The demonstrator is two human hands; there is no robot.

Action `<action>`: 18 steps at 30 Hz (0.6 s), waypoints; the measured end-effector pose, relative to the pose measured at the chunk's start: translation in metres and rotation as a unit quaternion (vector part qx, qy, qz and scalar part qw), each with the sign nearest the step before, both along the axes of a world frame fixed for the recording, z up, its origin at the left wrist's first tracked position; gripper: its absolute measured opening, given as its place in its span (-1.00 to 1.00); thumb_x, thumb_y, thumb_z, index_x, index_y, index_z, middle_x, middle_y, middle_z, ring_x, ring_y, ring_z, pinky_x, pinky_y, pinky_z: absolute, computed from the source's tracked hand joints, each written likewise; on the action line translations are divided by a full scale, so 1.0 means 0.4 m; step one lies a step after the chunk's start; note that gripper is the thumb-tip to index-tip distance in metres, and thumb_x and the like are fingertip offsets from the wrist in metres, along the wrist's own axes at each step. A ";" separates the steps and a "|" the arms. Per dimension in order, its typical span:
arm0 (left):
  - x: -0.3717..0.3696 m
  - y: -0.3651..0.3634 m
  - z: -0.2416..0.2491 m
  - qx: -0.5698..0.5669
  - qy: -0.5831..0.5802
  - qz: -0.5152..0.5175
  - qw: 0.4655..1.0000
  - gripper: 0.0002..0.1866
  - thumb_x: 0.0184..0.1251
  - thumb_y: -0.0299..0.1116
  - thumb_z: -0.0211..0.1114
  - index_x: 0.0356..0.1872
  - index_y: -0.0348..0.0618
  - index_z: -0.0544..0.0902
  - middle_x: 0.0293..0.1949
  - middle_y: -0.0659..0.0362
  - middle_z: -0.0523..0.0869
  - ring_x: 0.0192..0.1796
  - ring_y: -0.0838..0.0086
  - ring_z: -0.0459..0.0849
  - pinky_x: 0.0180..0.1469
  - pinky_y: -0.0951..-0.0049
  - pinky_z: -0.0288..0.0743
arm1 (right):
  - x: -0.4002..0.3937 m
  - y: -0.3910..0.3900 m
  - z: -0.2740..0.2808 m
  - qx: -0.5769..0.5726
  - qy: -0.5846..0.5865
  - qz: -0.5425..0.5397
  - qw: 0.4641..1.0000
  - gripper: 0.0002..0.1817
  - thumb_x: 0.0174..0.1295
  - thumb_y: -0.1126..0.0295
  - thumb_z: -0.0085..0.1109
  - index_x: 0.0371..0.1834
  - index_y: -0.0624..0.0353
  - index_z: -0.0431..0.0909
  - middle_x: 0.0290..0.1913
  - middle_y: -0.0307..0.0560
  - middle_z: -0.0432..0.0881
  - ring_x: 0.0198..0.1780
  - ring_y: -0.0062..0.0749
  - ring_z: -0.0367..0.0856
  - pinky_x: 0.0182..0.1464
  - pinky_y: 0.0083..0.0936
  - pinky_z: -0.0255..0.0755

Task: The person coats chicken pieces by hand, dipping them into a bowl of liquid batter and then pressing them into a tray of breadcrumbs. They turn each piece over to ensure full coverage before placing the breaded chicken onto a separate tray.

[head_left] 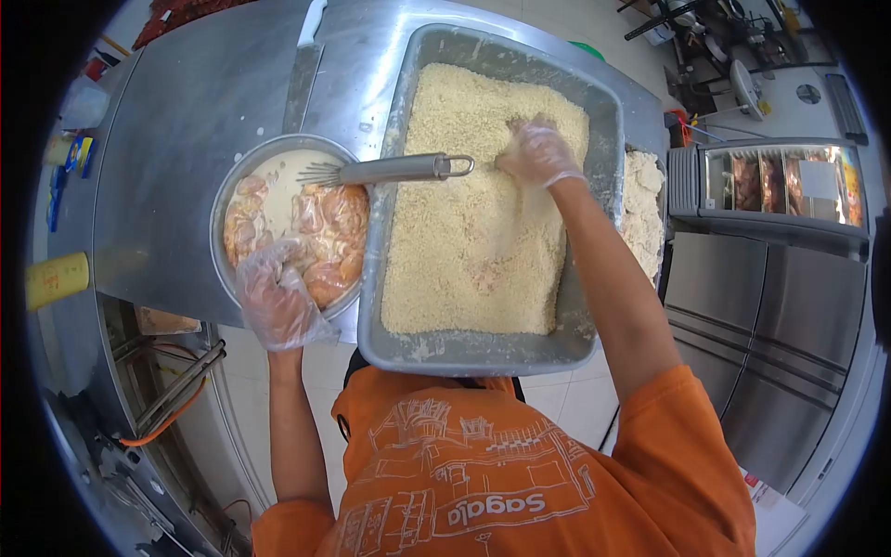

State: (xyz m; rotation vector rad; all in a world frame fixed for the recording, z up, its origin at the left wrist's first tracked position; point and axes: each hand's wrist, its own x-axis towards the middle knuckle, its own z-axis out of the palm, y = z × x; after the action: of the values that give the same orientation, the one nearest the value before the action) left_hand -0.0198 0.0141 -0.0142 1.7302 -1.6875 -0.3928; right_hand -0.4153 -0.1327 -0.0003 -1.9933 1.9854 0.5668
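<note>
A round metal bowl [219,243] holds pieces of raw meat [327,227] in a pale batter. My left hand [278,288], in a clear plastic glove, is at the bowl's front left, its fingers closed over meat there. A whisk [394,169] lies with its wires in the batter and its handle over the rim of a big grey tub [473,355]. Pale breadcrumbs [445,251] fill the tub. Also gloved, my right hand [540,153] reaches into the crumbs at the upper right, its fingers partly buried. A pinkish piece [487,277] shows through the crumbs lower down.
A knife [303,84] lies on the metal counter [167,167] behind the bowl. Right of the tub is a container of white flour-like lumps [640,213]. A yellow bottle [58,280] is at the far left. A chilled display with trays [784,184] stands at the right.
</note>
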 end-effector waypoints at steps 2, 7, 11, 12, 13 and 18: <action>-0.015 -0.012 0.023 -0.028 0.000 -0.019 0.999 -0.75 0.14 -0.52 0.21 -0.14 -0.24 0.70 -0.15 -0.01 0.72 -0.04 0.09 0.66 0.10 0.21 0.47 | -0.049 0.010 -0.026 -0.008 -0.067 -0.007 0.998 -0.22 0.17 -0.19 0.19 0.32 0.16 0.47 0.40 0.28 0.33 0.35 -0.12 0.42 0.30 -0.35 0.43; -0.009 -0.006 0.012 -0.043 0.036 -0.015 0.998 -0.73 0.07 -0.54 0.21 -0.16 -0.27 0.70 -0.17 -0.07 0.70 -0.06 -0.01 0.64 0.10 0.12 0.47 | 0.027 0.109 0.096 0.163 -0.275 -0.204 0.925 -0.32 0.33 -0.07 0.05 0.36 0.20 0.41 0.42 0.22 0.33 0.41 -0.14 0.34 0.38 -0.34 0.31; -0.005 0.001 0.020 -0.035 0.026 -0.040 0.998 -0.72 0.06 -0.53 0.22 -0.15 -0.28 0.69 -0.15 -0.08 0.69 -0.05 -0.01 0.62 0.13 0.12 0.46 | 0.130 0.282 -0.048 -0.026 -0.282 -0.169 0.944 -0.40 0.46 0.02 -0.14 0.41 0.19 0.33 0.46 0.20 0.27 0.51 -0.13 0.17 0.49 -0.29 0.08; 0.001 0.006 0.020 -0.029 0.012 -0.048 0.998 -0.71 0.05 -0.53 0.22 -0.14 -0.28 0.69 -0.14 -0.09 0.68 -0.05 -0.01 0.62 0.13 0.12 0.46 | 0.148 0.317 -0.092 -0.141 -0.273 -0.040 0.951 -0.40 0.48 0.03 -0.19 0.43 0.19 0.30 0.47 0.20 0.25 0.53 -0.12 0.13 0.52 -0.26 0.01; 0.006 0.009 0.017 -0.027 0.012 -0.051 0.998 -0.70 0.04 -0.53 0.23 -0.14 -0.28 0.68 -0.14 -0.09 0.68 -0.05 -0.01 0.62 0.14 0.12 0.46 | 0.167 0.309 -0.092 -0.164 -0.246 -0.065 0.953 -0.39 0.49 0.02 -0.23 0.45 0.19 0.27 0.49 0.20 0.21 0.55 -0.12 0.09 0.53 -0.23 -0.06; -0.002 -0.009 0.018 -0.038 -0.002 -0.051 0.998 -0.73 0.14 -0.51 0.20 -0.12 -0.23 0.69 -0.12 -0.02 0.69 -0.03 0.09 0.64 0.13 0.20 0.44 | 0.174 0.246 -0.130 -0.199 -0.117 -0.084 0.969 -0.29 0.47 -0.06 -0.33 0.55 0.16 0.05 0.55 0.21 0.05 0.60 -0.01 -0.10 0.57 -0.12 -0.29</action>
State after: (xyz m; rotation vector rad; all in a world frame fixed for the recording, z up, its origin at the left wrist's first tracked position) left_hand -0.0205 0.0104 -0.0070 1.5942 -1.7758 -0.3675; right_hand -0.3455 -0.0342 -0.0524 -1.9580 2.2151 -0.1139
